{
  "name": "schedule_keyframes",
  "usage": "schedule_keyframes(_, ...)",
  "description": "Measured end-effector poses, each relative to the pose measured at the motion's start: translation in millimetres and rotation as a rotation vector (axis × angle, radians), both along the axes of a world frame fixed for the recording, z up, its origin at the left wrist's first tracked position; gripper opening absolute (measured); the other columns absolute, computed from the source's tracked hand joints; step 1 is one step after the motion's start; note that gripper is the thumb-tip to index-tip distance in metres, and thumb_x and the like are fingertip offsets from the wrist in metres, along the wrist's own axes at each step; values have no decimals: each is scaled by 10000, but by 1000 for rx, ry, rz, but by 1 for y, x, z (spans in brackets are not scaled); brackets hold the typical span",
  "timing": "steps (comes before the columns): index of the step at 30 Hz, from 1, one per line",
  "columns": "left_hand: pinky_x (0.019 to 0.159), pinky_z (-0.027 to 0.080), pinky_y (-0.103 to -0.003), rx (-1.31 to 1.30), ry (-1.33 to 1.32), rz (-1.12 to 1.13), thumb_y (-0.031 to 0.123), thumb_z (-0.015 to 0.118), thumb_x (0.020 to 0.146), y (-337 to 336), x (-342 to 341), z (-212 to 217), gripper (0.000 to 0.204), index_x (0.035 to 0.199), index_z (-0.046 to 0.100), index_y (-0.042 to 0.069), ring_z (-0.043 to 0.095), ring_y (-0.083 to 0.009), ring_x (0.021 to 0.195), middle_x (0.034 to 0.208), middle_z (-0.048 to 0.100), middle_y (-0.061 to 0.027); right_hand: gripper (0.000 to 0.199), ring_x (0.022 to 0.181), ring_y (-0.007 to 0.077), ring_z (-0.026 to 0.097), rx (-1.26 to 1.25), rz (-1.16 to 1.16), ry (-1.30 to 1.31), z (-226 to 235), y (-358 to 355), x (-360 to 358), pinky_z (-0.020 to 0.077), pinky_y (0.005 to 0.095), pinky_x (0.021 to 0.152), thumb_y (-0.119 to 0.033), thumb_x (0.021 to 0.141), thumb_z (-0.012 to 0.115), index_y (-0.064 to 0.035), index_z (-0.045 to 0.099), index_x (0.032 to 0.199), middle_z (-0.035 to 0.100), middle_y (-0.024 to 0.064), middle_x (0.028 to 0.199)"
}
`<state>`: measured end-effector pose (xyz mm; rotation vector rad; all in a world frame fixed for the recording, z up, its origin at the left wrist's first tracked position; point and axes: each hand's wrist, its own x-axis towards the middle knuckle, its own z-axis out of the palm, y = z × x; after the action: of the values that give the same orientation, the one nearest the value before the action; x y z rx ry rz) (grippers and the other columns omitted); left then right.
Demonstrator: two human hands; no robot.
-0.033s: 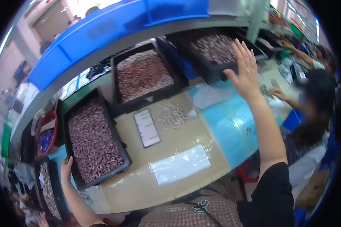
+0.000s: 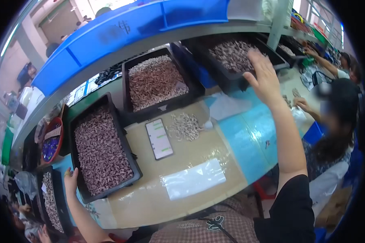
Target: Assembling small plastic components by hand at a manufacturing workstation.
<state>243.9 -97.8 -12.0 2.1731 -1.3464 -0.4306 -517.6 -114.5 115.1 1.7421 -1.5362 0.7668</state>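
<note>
My right hand (image 2: 265,80) is raised over the right part of the table, thumb spread and fingers stretched, holding nothing. It overlaps the near right side of a black tray (image 2: 231,83) of small greyish-brown pieces; whether they touch I cannot tell. At the left, my left hand (image 2: 71,180) is beside the outer wall of a black tray (image 2: 136,178) full of small purplish-brown pieces. Its thumb and a finger show apart; contact with the tray is unclear. Between my arms are a loose pile of pale small pieces (image 2: 185,126), a phone-like white panel (image 2: 159,139) and a clear plastic bag (image 2: 194,178).
Another black tray (image 2: 158,106) of reddish-brown and pale pieces stands at the back. Blue bins (image 2: 142,20) line a shelf above it. A red basket (image 2: 60,139) is at the far left. A co-worker's hand (image 2: 302,104) works on the right, near more small pieces.
The fingers of my right hand have tipped slightly down and away. The whole view has shifted a little; my left hand stays beside the tray.
</note>
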Motion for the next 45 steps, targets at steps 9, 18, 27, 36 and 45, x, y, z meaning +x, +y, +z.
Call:
schedule_keyframes(9,1072,311,-436,-412,-227,-318,296,805,666,109,-110,17,714,1265,512,42,443,-338,1237,1236,550,-156,129,870,292,617,-93,480,-327,25,17,96,471,371,773,-141,876,584,-50,647,941,651,141,991)
schedule_keyframes(18,735,397,-401,-486,-679,-395,130,722,595,102,-112,-1,235,765,561,130,548,-264,812,781,556,-38,220,795,206,619,471,1019,58,-50,30,286,478,332,668,-198,772,686,-98,628,960,632,30,900)
schedule_keyframes(27,747,396,-426,-515,-694,-394,91,708,559,26,-73,-4,265,779,561,87,544,-310,839,816,562,-90,61,739,274,637,-244,421,-211,22,3,143,509,365,672,-40,721,680,-66,647,765,662,90,805)
schedule_keyframes(36,921,410,-424,-148,-788,-450,185,769,676,-10,-122,14,446,1052,587,29,536,-351,1054,1069,591,-152,1008,1368,336,316,891,-210,-290,60,-64,-32,321,412,1084,-635,690,704,-185,276,1483,366,176,1459)
schedule_keyframes(45,890,465,-314,-626,95,-1236,39,674,802,-33,-454,138,322,1115,601,19,604,-209,1017,1087,635,-101,1192,1434,322,131,1345,-86,-390,53,-79,-85,219,456,1124,-652,629,755,-191,109,1519,106,147,1565)
